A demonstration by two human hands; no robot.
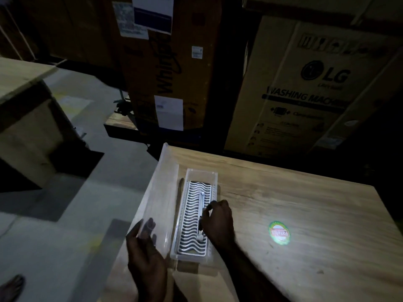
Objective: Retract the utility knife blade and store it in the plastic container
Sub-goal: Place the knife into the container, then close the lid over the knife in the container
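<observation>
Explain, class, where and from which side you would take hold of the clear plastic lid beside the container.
Grip the clear plastic lid along its long outer edge, coming from the left, probably near its close end as the left hand does. It is long, narrow and tilted up beside the clear plastic container, whose wall blocks the other side; the right hand is busy inside.

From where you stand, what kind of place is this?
Probably an appliance storeroom or warehouse: a tall LG washing machine carton, a Whirlpool carton beside it, bare concrete floor, dim light.
</observation>
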